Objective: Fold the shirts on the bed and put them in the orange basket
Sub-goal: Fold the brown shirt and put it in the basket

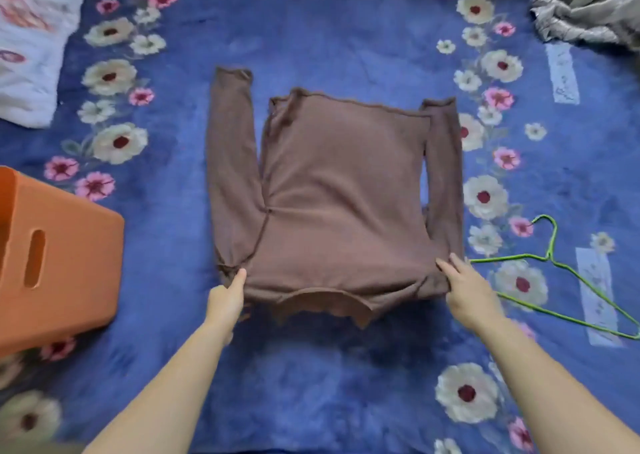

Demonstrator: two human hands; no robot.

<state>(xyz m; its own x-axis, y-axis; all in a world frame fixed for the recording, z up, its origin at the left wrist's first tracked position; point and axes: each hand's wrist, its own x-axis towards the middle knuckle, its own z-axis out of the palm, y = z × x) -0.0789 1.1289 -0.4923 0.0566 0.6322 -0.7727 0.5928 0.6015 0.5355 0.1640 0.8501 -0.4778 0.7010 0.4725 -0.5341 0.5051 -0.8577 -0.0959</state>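
Observation:
A brown long-sleeved shirt (341, 190) lies flat on the blue flowered bedspread, neck toward me and both sleeves stretched away along its sides. My left hand (227, 298) pinches the shirt's near left shoulder, thumb on top. At the near right shoulder, my right hand (465, 292) takes hold of the cloth with its fingers on the fabric. The orange basket (59, 263) stands at the left edge, to the left of the shirt, its handle slot facing me.
A green wire hanger (554, 263) lies on the bedspread just right of my right hand. A grey crumpled garment (585, 7) sits at the far right corner. A white pillow (31, 38) with pink print lies at the far left.

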